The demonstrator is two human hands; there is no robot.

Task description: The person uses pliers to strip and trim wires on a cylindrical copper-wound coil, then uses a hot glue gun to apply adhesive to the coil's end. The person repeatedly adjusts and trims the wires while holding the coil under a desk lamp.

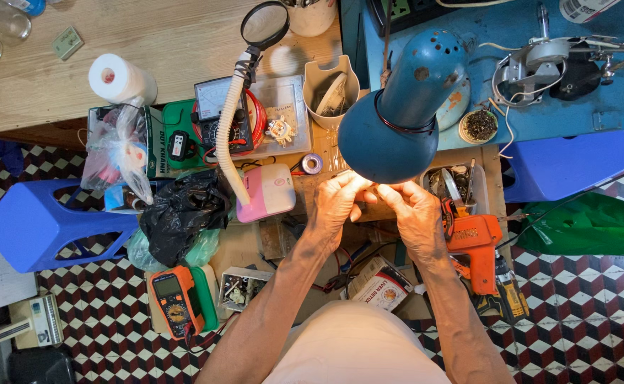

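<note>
Both hands, left hand [337, 203] and right hand [413, 212], meet fingertips pinched together on something too small to identify, under the blue metal desk lamp [401, 107] at twelve o'clock; orange soldering gun [477, 245] at three.

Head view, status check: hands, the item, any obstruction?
Left hand and right hand pinched together under blue lamp. Held item too small, glare-washed. Lamp shade hides fingertips.

lamp shade [397, 114]: blue | stool [35, 224], left: blue | multimeter [173, 302], near left: orange and black | drill [477, 245], right: orange | bag [180, 213]: black | case [269, 192]: pink and white | floor [582, 320]: red, black, white cube pattern
</note>
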